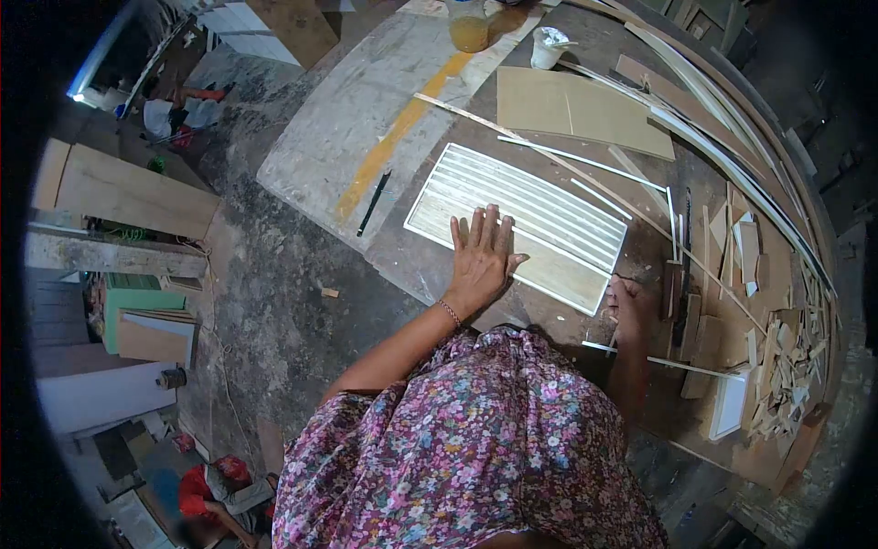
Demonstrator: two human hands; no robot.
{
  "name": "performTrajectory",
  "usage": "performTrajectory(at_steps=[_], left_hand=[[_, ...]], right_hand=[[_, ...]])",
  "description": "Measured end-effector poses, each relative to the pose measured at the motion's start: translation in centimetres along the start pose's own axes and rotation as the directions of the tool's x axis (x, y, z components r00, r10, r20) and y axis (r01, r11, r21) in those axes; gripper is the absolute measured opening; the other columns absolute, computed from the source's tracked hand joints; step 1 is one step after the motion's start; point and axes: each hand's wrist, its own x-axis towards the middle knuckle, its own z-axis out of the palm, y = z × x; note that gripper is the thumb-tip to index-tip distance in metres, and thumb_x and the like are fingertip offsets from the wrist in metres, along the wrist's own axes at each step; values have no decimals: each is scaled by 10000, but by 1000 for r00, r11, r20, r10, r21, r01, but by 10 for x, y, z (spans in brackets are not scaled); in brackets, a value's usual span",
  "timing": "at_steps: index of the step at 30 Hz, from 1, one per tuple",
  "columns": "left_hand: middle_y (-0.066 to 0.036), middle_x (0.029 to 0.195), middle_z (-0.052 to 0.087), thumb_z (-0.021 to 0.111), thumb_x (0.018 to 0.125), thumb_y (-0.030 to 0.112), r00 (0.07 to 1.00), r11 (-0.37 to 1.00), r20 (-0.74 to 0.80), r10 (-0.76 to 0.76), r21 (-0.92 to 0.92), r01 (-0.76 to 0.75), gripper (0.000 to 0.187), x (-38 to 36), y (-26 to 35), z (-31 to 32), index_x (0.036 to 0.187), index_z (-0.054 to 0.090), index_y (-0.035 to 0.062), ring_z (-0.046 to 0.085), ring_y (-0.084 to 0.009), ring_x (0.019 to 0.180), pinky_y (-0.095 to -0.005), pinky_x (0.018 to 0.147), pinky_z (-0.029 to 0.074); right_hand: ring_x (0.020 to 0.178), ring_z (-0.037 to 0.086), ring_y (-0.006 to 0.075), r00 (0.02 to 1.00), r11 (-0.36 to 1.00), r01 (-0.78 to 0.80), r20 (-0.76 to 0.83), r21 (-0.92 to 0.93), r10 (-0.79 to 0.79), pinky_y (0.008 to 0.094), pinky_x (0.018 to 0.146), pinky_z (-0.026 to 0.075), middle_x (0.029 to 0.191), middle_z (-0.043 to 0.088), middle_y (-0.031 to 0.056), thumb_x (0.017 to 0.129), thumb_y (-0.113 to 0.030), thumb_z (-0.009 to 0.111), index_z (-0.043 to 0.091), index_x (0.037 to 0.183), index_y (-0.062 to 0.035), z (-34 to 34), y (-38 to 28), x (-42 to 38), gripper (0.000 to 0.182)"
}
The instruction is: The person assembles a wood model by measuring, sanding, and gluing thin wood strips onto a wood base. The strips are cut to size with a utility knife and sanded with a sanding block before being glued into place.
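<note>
The ribbed panel (540, 233) lies under the flat, spread left hand (480, 263), long axis running rightward toward the curled right hand (628, 305), whose hold is unclear.

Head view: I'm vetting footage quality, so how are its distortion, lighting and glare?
Head view: wide-angle distortion bows the worktable edge, and the corners fall black. Head view: the ridged panel and left hand are well lit and fairly clear, the right hand dimmer. Head view: a bright spot glares at upper left.

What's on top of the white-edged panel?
On the panel: the left hand, spread palm-down, and pale strips along the far part. Whatever's beneath the hand is covered.
</note>
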Motion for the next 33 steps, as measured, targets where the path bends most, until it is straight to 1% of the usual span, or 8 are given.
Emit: performTrajectory(at_steps=[5, 8, 11, 15, 18, 21, 27, 33], left_hand=[[-229, 1308, 260, 446, 815, 406, 1000, 999, 12, 2, 41, -2, 583, 1, 2, 1, 1237, 352, 16, 235, -387, 1214, -599, 947, 94], [-233, 1311, 253, 448, 816, 400, 1000, 999, 26, 5, 53, -7, 584, 1, 4, 2, 1246, 339, 19, 228, -388, 1219, -601, 946, 93], [-226, 1325, 234, 449, 819, 389, 999, 998, 37, 19, 65, -21, 592, 0, 4, 3, 1275, 300, 42, 218, -387, 1224, -597, 950, 85], [-219, 1337, 216, 429, 831, 387, 998, 996, 59, 15, 92, -21, 588, -1, 3, 6, 1292, 276, 54, 195, -371, 1240, -592, 956, 69], [-217, 1344, 200, 423, 835, 391, 998, 995, 66, 5, 97, -12, 582, -1, 3, 7, 1291, 278, 60, 182, -362, 1248, -589, 958, 60], [-217, 1349, 187, 419, 836, 399, 997, 995, 75, 1, 98, -9, 583, -1, 3, 7, 1290, 280, 60, 170, -359, 1253, -588, 959, 55], [-215, 1357, 162, 410, 837, 414, 997, 995, 83, -6, 101, -2, 612, -1, 4, 7, 1310, 235, 68, 132, -358, 1264, -590, 957, 45], [-198, 1378, 97, 390, 844, 413, 996, 994, 93, 15, 106, -25, 635, 2, 15, 0, 1339, 156, 91, 88, -359, 1273, -596, 957, 7]], right_hand=[[514, 479, 76, 997, 978, 4, -78, -209, -21, 231, 456, 392, 634, 557, 24, 789, -237, 585, 600, 836, 4, 2, 5, 2, 247], [516, 507, 101, 979, 925, 94, -137, -369, -154, 263, 482, 410, 597, 569, 39, 773, -226, 600, 614, 810, 18, 4, 13, 8, 247], [526, 538, 123, 970, 935, 97, -180, -341, -166, 276, 507, 423, 578, 588, 76, 747, -214, 620, 621, 754, 35, 9, 10, 2, 249], [547, 566, 137, 922, 867, 233, -184, -441, -341, 277, 523, 429, 622, 612, 124, 718, -156, 637, 627, 733, 41, 8, 21, 10, 198], [547, 575, 154, 938, 891, 186, -195, -413, -286, 281, 526, 431, 630, 612, 135, 709, -137, 643, 626, 735, 42, 11, 11, 4, 182], [451, 504, 73, 912, 878, 250, -204, -409, -355, 217, 368, 355, 555, 570, 29, 713, -138, 659, 627, 715, 18, 11, 20, 10, 160], [429, 485, 78, 870, 814, 337, -174, -473, -461, 227, 370, 356, 527, 559, 39, 704, -128, 667, 619, 699, 25, 10, 25, 14, 161], [417, 456, 65, 880, 839, 304, -203, -452, -429, 227, 381, 353, 515, 547, 36, 703, -124, 667, 604, 668, 30, 12, 18, 8, 171]])
